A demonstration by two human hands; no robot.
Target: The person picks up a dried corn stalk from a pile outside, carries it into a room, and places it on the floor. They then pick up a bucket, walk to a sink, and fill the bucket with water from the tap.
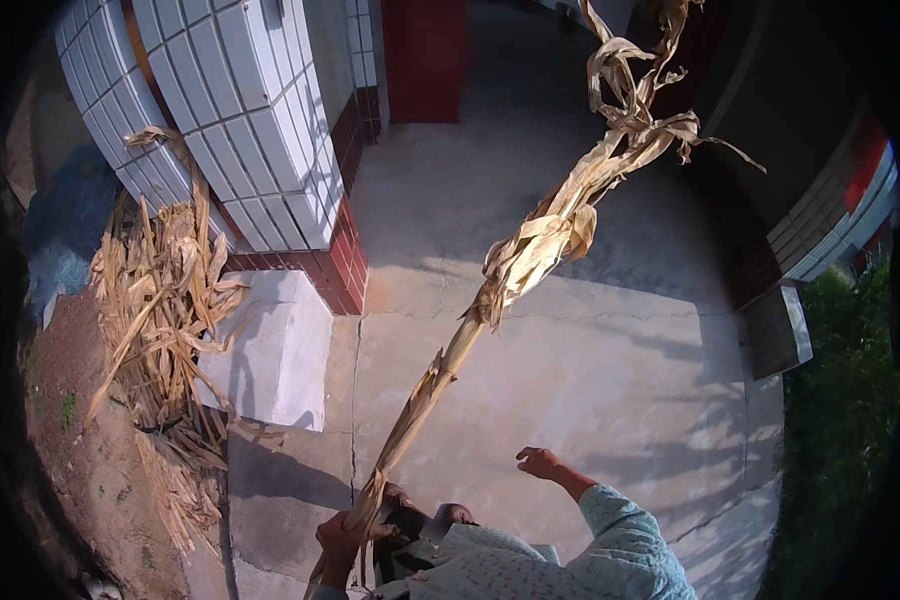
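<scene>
A long dried corn stalk [450,352] slants up from the lower left to the upper right, with pale, crumpled leaves along its far half. My left hand [339,536] is closed around its near end, low beside my legs. The far end twists into loose, curled leaves over the shaded floor. My right hand [538,462] hangs to the right of the stalk, apart from it. Its fingers are loosely bent with nothing between them.
At left, a heap of dried corn stalks [165,290] leans beside a white-tiled pillar [240,110] and a white block [280,350]. Concrete floor [610,370] stretches ahead to a red door panel [425,60]. Green plants [838,420] grow at right.
</scene>
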